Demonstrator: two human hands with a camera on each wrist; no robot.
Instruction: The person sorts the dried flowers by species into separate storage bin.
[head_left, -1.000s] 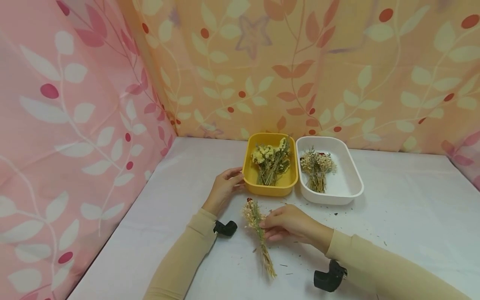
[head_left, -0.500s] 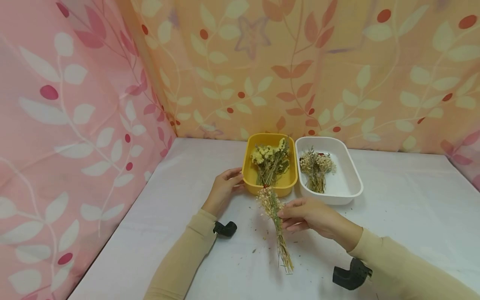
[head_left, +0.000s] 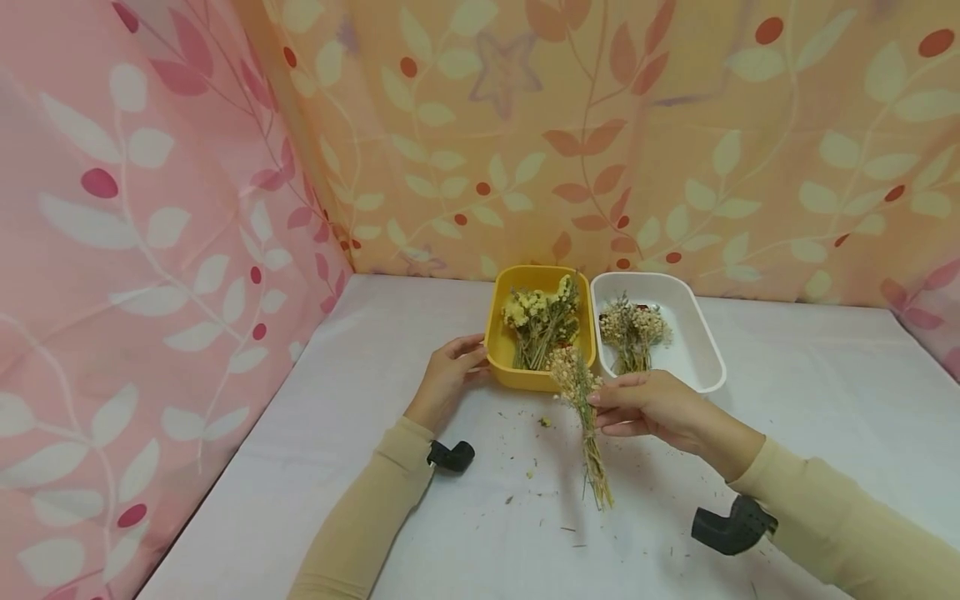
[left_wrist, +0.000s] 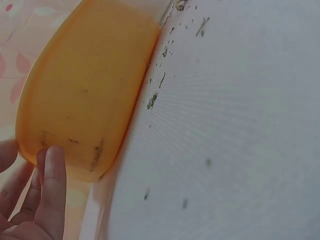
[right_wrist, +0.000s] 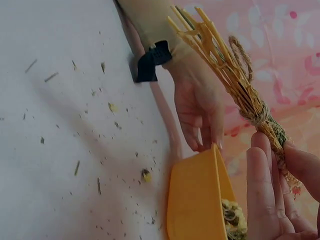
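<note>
My right hand pinches a small dried flower bouquet between thumb and fingers, with cream blooms up and stems hanging toward me. In the right wrist view, twine binds its stems. The bouquet's head overlaps the near right corner of a yellow tray, which holds yellow dried flowers. At that tray's left side, my left hand rests its fingertips; the left wrist view has its fingers fairly straight against the wall. Beside it stands a white tray with another cream bouquet, partly hidden by my right hand.
Small plant bits and a yellow flower scrap lie scattered over the white tabletop in front of the trays. Patterned cloth walls stand behind and to the left. Each wrist wears a black camera mount.
My right hand has carried the bouquet right and away from me, from the tabletop in front to the yellow tray's near right corner. My left hand has stayed at the tray.
</note>
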